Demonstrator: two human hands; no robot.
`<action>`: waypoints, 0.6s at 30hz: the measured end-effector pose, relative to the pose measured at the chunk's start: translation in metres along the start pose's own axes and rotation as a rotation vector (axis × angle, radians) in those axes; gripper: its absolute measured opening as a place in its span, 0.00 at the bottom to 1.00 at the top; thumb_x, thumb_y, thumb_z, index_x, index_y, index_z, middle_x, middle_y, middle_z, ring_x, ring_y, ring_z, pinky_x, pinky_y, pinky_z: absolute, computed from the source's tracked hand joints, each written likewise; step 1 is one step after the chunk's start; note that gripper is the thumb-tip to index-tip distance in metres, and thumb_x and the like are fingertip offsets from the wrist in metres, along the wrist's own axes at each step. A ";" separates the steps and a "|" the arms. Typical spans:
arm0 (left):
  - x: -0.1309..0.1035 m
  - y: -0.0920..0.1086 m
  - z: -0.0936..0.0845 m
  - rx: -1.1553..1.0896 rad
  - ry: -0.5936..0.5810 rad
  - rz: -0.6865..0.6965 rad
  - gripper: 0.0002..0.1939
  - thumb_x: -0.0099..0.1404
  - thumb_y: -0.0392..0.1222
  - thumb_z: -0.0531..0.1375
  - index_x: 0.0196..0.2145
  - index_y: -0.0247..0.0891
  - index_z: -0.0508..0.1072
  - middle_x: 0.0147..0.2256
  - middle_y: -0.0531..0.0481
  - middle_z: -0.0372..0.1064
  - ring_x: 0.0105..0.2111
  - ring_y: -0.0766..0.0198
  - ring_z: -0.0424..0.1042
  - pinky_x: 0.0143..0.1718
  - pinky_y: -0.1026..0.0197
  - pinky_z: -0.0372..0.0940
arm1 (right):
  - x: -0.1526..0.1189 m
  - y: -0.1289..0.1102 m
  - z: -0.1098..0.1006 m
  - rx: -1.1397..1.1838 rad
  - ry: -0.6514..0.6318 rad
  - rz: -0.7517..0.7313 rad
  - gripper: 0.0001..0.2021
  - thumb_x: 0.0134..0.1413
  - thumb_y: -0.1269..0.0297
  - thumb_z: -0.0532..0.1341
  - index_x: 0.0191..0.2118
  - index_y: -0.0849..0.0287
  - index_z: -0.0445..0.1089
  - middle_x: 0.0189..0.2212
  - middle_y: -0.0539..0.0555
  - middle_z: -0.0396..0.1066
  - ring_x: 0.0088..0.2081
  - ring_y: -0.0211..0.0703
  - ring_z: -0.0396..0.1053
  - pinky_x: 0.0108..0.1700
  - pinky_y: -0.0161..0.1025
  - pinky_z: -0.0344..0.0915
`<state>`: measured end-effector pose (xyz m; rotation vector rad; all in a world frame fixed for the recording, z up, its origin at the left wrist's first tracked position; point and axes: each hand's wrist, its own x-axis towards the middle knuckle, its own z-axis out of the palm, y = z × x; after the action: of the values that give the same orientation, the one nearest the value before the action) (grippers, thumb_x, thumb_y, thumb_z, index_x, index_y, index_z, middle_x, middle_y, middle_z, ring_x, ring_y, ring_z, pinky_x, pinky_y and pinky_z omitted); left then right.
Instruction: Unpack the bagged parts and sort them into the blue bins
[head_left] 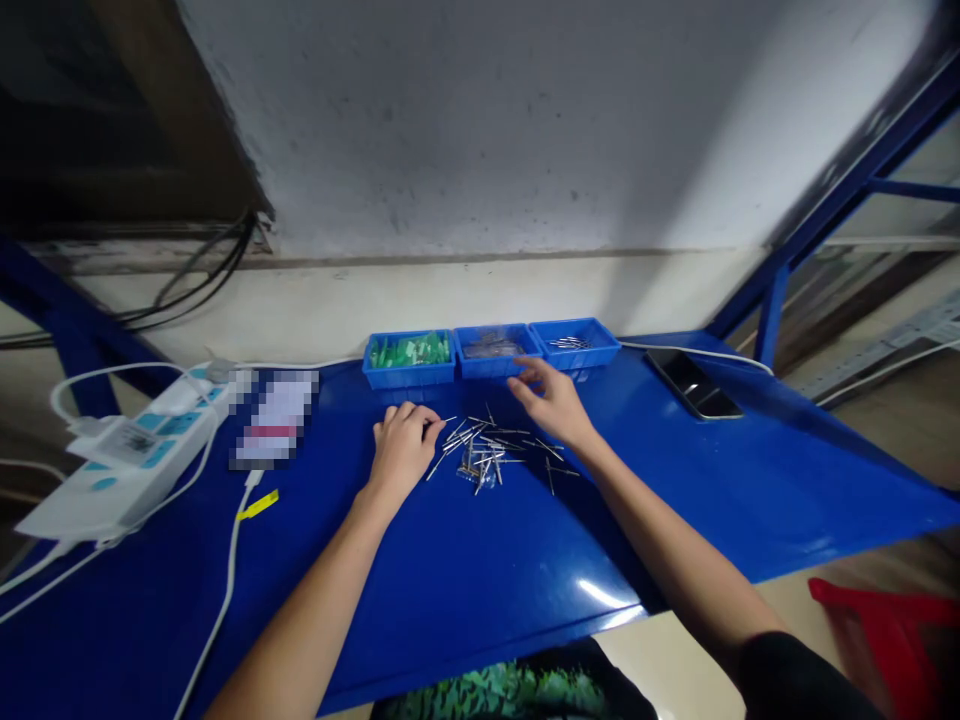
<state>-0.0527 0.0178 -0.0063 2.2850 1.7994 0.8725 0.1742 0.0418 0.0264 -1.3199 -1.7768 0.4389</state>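
Observation:
My left hand [406, 438] pinches a thin metal pin [449, 419] between thumb and fingertips, left of a loose pile of metal pins [487, 440] on the blue table. A small clear plastic bag [478, 470] lies among the pins. My right hand [551, 398] hovers above the right side of the pile, fingers apart, in front of the middle blue bin [496, 367]; nothing shows in it. That bin holds small items I cannot make out. Green packets fill the left blue bin [410, 377], and the right blue bin [592, 356] contains several metal pins.
On the left are a white power strip [112, 480] with cables and a blurred-out phone-like object [276, 420] on a white cable with a yellow tag [260, 503]. A black phone [694, 384] lies at the right. Behind the bins stands a wall [465, 150].

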 end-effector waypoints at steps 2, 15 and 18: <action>0.000 0.004 -0.002 -0.100 0.007 0.054 0.08 0.64 0.41 0.56 0.30 0.39 0.72 0.31 0.49 0.69 0.36 0.58 0.65 0.41 0.55 0.59 | -0.019 -0.007 0.010 0.015 -0.104 -0.100 0.16 0.56 0.61 0.57 0.48 0.61 0.67 0.33 0.54 0.72 0.35 0.42 0.69 0.38 0.39 0.64; -0.009 0.036 -0.013 -0.376 0.010 0.202 0.11 0.69 0.38 0.47 0.30 0.38 0.64 0.31 0.50 0.61 0.33 0.64 0.65 0.37 0.62 0.61 | -0.035 -0.028 0.014 -0.267 -0.151 -0.484 0.09 0.61 0.67 0.52 0.36 0.58 0.69 0.27 0.53 0.66 0.30 0.40 0.63 0.34 0.37 0.56; -0.010 0.036 -0.014 -0.359 -0.011 0.151 0.14 0.69 0.40 0.47 0.25 0.39 0.62 0.26 0.53 0.60 0.28 0.65 0.64 0.32 0.63 0.60 | -0.036 -0.030 0.013 -0.250 -0.155 -0.478 0.09 0.61 0.67 0.51 0.36 0.59 0.68 0.28 0.54 0.66 0.30 0.41 0.62 0.34 0.38 0.57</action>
<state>-0.0298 -0.0058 0.0172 2.2018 1.3448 1.1010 0.1482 0.0000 0.0248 -0.9910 -2.2530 0.0542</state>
